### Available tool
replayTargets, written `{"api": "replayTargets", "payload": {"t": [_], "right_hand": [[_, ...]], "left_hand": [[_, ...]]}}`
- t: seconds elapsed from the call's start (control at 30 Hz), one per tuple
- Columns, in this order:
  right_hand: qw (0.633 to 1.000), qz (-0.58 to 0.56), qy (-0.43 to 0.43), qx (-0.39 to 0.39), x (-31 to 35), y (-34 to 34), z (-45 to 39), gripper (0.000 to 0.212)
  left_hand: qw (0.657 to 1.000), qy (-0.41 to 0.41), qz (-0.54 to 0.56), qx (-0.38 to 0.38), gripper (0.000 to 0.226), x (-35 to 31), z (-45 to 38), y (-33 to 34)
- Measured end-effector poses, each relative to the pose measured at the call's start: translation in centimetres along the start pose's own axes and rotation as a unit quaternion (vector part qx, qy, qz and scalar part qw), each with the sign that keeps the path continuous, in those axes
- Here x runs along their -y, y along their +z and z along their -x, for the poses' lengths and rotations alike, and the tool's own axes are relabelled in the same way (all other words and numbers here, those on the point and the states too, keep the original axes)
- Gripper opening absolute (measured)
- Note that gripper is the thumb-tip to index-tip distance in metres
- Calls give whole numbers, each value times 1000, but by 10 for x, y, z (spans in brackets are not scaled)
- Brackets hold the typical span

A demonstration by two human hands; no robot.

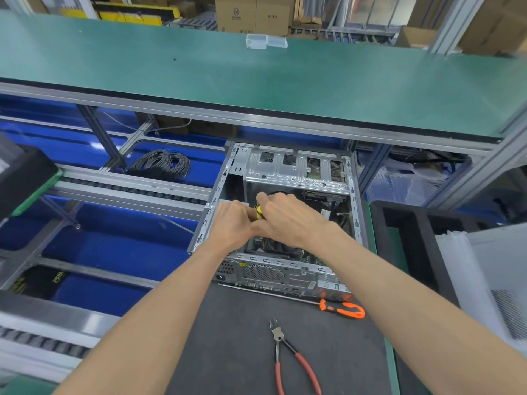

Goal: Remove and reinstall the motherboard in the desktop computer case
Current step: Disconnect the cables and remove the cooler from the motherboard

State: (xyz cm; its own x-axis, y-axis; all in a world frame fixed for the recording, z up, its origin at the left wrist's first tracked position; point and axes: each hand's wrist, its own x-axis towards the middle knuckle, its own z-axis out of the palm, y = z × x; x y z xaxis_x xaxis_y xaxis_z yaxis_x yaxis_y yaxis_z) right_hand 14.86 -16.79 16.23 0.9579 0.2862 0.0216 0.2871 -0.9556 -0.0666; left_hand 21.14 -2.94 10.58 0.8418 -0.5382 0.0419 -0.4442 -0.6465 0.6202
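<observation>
here both hands met over the open case (353, 201): right hand (288, 220) curled round a yellow-handled screwdriver (259, 212), left hand (232, 226) closed against it. motherboard (309, 256) sat inside, toward the case's near wall. risk: tip, hidden, could slip and gouge the board.

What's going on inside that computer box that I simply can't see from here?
- Head view: screwdriver tip and any screw, hidden by both hands, left, right.
- Motherboard: mostly covered by hands and case wall.
- Pliers: handle ends cut off by bottom edge.
</observation>
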Motion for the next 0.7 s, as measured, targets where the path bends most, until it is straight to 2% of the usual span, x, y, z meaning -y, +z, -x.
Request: {"api": "replayTargets", "payload": {"t": [0.1, 0.2, 0.33, 0.43, 0.5, 0.6, 0.7], "right_hand": [[999, 45, -7, 0, 0, 6, -2, 28], [1000, -16, -10, -6, -1, 6, -3, 20], [998, -50, -40, 27, -1, -4, 2, 29], [999, -45, -28, 7, 1, -7, 1, 24], [1000, -19, -5, -11, 4, -7, -2, 27], [999, -30, 0, -29, 6, -6, -4, 15], [997, -60, -32, -19, 3, -7, -2, 11]], "left_hand": [[1000, -4, -8, -14, 25, 0, -1, 2], [1000, -1, 24, 3, 18, 2, 0, 2], [999, -28, 19, 38, 21, 3, -1, 0], [999, -17, 28, 16, 14, 2, -1, 0], [999, 7, 49, -11, 19, 2, 1, 0], [998, 14, 48, -26, 28, 2, 0, 2], [1000, 0, 18, 14, 19, 7, -2, 4]]}}
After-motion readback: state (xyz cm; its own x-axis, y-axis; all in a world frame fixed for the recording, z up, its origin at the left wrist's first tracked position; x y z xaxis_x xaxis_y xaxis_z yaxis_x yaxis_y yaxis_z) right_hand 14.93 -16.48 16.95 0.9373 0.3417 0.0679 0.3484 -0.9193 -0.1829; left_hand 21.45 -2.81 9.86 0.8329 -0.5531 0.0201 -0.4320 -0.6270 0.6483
